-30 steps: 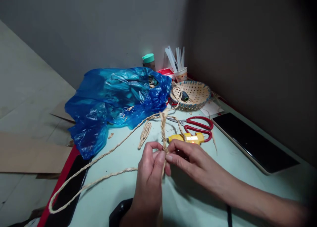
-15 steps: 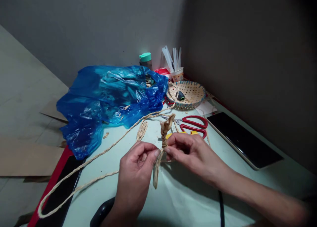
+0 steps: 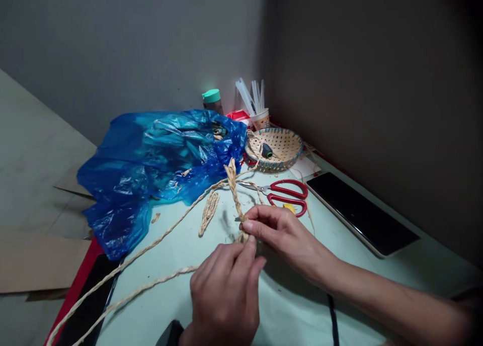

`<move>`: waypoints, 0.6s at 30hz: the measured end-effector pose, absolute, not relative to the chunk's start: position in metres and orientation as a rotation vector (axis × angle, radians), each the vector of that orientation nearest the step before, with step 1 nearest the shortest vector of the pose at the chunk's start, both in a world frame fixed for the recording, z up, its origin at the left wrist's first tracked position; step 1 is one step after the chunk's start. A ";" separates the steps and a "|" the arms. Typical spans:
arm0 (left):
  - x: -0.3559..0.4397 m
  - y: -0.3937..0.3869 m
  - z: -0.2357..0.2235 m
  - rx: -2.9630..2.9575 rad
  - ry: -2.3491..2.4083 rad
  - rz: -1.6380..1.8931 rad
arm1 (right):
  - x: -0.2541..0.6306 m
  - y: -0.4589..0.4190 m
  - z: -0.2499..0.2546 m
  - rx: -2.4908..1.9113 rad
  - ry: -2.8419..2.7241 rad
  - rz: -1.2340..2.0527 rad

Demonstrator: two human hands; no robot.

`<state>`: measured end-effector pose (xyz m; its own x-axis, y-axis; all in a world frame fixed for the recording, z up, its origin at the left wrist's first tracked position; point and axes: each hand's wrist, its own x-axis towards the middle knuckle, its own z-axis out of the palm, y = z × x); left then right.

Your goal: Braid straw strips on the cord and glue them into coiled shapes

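My right hand (image 3: 278, 231) pinches a short braided straw piece (image 3: 234, 189) that stands upright above the pale green table (image 3: 362, 265). My left hand (image 3: 226, 291) is below it, fingers closed on the lower end of the same braid. A long braided straw rope (image 3: 151, 245) runs from near my hands to the left edge of the table and loops back. A small coiled braid piece (image 3: 209, 211) lies flat just left of my hands.
A crumpled blue plastic bag (image 3: 158, 157) fills the left back. Red-handled scissors (image 3: 289, 194) and a yellow tool lie behind my right hand. A woven basket (image 3: 290, 144), a cup of white sticks (image 3: 260, 118), a green-capped bottle (image 3: 212, 100) and a dark phone (image 3: 362, 212) stand near the wall.
The braid piece has straightened and now leans up to the left. My left hand has moved lower and under my right hand. The view has shifted a little to the right.
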<state>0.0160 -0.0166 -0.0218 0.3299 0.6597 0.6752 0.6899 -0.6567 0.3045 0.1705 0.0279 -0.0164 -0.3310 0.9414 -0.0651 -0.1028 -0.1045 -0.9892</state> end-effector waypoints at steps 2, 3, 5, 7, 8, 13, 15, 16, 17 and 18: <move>0.014 -0.014 -0.015 -2.467 -1.582 -1.470 | 0.170 0.027 -0.019 -1.013 -1.339 1.543; 0.014 -0.013 -0.012 -2.417 -1.767 -1.565 | 0.170 0.026 -0.019 -1.010 -1.359 1.536; 0.015 -0.009 -0.008 -2.423 -2.168 -1.755 | 0.170 0.025 -0.019 -0.988 -1.391 1.535; 0.018 -0.005 -0.007 -2.560 -2.577 -2.003 | 0.169 0.023 -0.018 -0.954 -1.464 1.512; 0.019 -0.004 -0.008 -2.548 -2.759 -2.119 | 0.170 0.022 -0.017 -0.936 -1.516 1.489; 0.016 -0.001 -0.018 -2.307 -3.076 -2.282 | 0.172 0.023 -0.013 -0.972 -1.759 1.324; 0.014 -0.001 -0.021 -2.449 -2.997 -2.255 | 0.173 0.023 -0.012 -0.981 -1.814 1.333; 0.012 -0.001 -0.023 -2.536 -2.964 -2.254 | 0.173 0.023 -0.012 -0.983 -1.838 1.323; 0.012 -0.001 -0.024 -2.606 -2.951 -2.252 | 0.174 0.023 -0.012 -0.997 -1.857 1.288; 0.011 -0.001 -0.024 -2.639 -2.963 -2.254 | 0.174 0.022 -0.012 -1.028 -1.874 1.231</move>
<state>0.0114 -0.0009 -0.0245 0.2356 0.9196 -0.3142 -0.0572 0.3359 0.9402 0.1741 0.0222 -0.0116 -0.4711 0.8759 0.1042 0.2520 0.2468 -0.9357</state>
